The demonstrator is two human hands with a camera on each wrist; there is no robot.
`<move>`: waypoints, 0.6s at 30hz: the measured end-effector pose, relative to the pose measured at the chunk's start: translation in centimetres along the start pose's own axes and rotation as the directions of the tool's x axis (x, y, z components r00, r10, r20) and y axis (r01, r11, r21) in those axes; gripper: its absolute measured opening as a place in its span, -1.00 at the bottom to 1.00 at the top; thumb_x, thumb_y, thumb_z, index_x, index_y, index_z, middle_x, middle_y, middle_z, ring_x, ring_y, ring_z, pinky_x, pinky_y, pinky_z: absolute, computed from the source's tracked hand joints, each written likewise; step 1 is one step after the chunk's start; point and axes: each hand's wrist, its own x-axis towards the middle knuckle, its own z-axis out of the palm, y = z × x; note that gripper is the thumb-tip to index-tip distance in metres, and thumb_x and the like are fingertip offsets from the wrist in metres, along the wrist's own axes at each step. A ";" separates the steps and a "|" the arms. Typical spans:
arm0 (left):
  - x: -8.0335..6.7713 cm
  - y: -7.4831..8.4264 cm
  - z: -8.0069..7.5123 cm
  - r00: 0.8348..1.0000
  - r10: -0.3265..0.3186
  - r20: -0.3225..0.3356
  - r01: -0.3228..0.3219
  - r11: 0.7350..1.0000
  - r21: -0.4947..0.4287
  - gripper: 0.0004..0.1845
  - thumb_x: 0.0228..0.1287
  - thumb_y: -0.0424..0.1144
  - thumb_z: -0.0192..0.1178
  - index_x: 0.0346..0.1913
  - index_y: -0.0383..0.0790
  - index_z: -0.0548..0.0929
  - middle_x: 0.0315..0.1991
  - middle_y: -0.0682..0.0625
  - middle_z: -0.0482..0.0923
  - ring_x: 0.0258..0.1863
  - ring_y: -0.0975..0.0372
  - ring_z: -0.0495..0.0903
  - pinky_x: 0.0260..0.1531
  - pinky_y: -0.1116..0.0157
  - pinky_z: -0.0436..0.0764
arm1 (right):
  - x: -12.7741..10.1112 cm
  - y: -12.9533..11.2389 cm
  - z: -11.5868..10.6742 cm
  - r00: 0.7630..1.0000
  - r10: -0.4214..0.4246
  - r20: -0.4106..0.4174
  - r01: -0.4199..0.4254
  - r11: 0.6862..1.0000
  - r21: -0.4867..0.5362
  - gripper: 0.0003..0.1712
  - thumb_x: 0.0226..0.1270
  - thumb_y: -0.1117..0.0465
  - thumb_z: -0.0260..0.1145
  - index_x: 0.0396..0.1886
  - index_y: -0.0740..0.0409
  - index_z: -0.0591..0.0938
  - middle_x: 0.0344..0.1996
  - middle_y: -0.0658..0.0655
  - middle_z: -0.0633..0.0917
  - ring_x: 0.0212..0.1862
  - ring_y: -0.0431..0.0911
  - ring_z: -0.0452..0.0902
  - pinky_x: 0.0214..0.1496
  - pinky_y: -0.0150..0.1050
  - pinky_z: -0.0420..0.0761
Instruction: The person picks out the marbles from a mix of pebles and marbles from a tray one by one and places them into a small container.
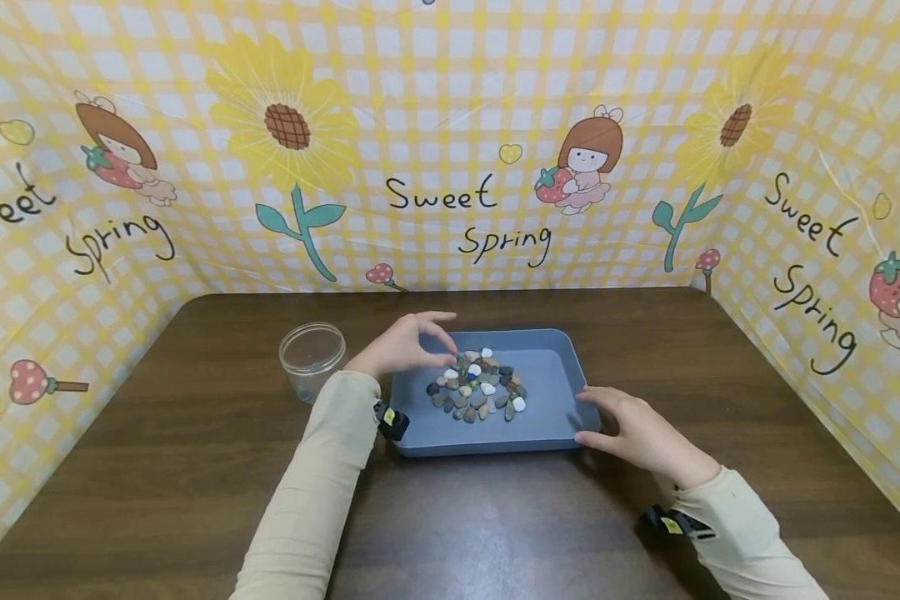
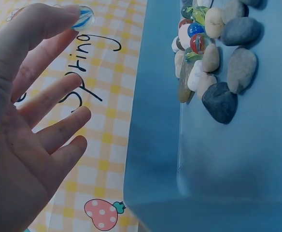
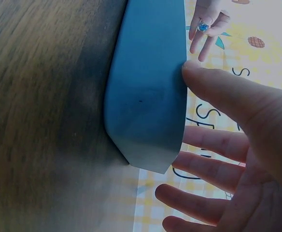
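The left hand pinches one blue-striped marble between thumb and forefinger above the blue tray, its other fingers spread. The right hand lies with fingers straight against the tray's near corner. The sorting looks barely begun: several marbles remain among the pebbles. Whether the clear jar on the tabletop holds anything is hard to make out.

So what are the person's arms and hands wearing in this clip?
Both arms wear long, loose cream-beige fabric sleeves reaching the wrists. Each wrist carries a small black strapped device with a yellow mark: one on the left, one on the right. The left hand and right hand are bare: no gloves, rings or other markings are visible.
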 end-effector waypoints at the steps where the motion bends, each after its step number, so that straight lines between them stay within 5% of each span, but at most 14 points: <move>1: 0.0 0.0 0.0 1.000 0.001 -0.003 -0.001 1.000 -0.004 -0.88 0.07 -0.19 0.35 -0.32 -0.11 0.75 0.37 -0.07 0.28 0.42 -0.01 0.15 0.35 -0.10 0.16 | 0.0 0.0 0.0 1.000 -0.001 0.000 0.001 1.000 0.000 -0.39 0.10 0.07 0.39 0.10 0.33 0.52 0.11 0.34 0.56 0.16 0.19 0.48 0.16 0.09 0.48; 18: -1.0 0.5 -1.0 0.999 0.018 -0.045 -0.019 1.000 -0.021 -0.89 0.09 -0.21 0.33 -0.31 -0.10 0.74 0.36 -0.05 0.31 0.40 0.02 0.18 0.28 -0.04 0.32 | 0.0 0.0 -0.1 1.000 0.004 0.005 -0.004 1.000 0.000 -0.39 0.10 0.08 0.40 0.10 0.32 0.52 0.11 0.34 0.56 0.16 0.18 0.48 0.16 0.09 0.48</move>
